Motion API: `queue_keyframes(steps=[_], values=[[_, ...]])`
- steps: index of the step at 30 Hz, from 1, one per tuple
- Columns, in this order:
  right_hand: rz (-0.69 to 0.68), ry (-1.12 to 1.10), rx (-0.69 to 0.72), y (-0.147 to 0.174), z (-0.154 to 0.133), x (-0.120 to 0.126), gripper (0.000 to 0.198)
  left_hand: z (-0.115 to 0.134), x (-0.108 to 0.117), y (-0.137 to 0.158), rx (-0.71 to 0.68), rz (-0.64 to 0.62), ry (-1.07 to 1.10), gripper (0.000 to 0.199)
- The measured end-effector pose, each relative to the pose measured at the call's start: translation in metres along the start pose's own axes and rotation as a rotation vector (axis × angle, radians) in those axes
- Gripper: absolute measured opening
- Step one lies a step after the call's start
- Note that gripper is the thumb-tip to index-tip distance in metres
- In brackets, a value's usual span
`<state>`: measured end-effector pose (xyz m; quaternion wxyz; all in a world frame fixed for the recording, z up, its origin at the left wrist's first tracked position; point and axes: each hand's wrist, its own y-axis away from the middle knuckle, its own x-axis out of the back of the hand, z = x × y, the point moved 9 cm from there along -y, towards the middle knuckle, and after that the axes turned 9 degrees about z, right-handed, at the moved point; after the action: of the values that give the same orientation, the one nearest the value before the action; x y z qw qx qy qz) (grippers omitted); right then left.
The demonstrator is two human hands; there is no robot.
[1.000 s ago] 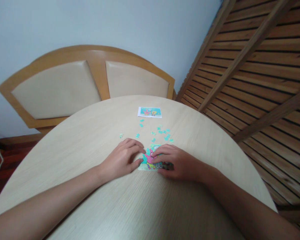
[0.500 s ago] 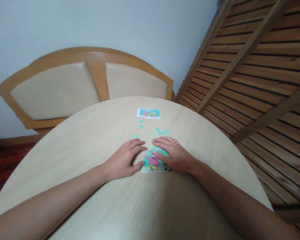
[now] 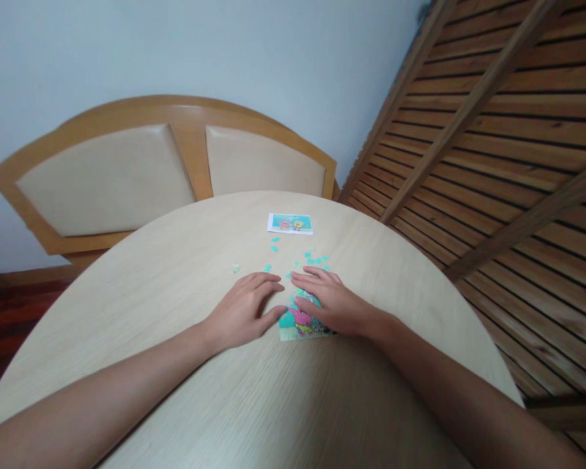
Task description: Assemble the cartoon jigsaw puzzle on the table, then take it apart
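A partly joined jigsaw puzzle (image 3: pixel 287 331) with a pink cartoon starfish figure lies flat before me. My left hand (image 3: pixel 249 309) rests at its left side, fingers apart, with the thumb tip touching the puzzle's left edge. Over the right part of the puzzle lies my right hand (image 3: pixel 336 301), its fingers stretched out and hiding much of the picture. Close to its fingertips is a loose teal puzzle piece (image 3: pixel 288 276); whether they touch it I cannot tell. Another teal piece (image 3: pixel 267 268) lies just beyond my left fingers.
Several loose teal pieces (image 3: pixel 318 261) are scattered beyond my right hand. A pale piece (image 3: pixel 236 268) sits apart on the left. Farther back lies a printed picture card (image 3: pixel 290 223) on the round wooden table (image 3: pixel 166 280). Behind stands a padded chair (image 3: pixel 190 143); wooden slats (image 3: pixel 493 130) rise at right.
My right hand has shifted slightly left over the puzzle, covering more of the starfish figure. A teal piece by its fingertips now lies farther left. My left thumb has moved up a little.
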<state>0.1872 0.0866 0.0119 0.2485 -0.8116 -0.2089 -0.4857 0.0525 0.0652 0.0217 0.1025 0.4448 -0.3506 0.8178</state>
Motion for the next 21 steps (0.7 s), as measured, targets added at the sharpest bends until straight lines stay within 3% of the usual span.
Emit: queue_keyframes(steps=[4, 9, 12, 21], values=[[0.005, 0.026, 0.016, -0.011, -0.003, 0.004, 0.047, -0.023, 0.011, -0.001, 0.144, 0.111, -0.152, 0.033], [0.092, 0.086, 0.034, -0.036, -0.001, 0.011, 0.042, -0.049, 0.012, 0.004, 0.243, 0.12, -0.283, 0.042], [0.121, 0.119, 0.036, -0.057, 0.003, 0.01, 0.043, -0.053, 0.007, 0.005, 0.249, 0.098, -0.263, 0.048], [0.04, 0.235, 0.055, -0.113, 0.024, -0.016, 0.049, -0.051, 0.004, 0.003, 0.212, 0.086, -0.029, 0.052]])
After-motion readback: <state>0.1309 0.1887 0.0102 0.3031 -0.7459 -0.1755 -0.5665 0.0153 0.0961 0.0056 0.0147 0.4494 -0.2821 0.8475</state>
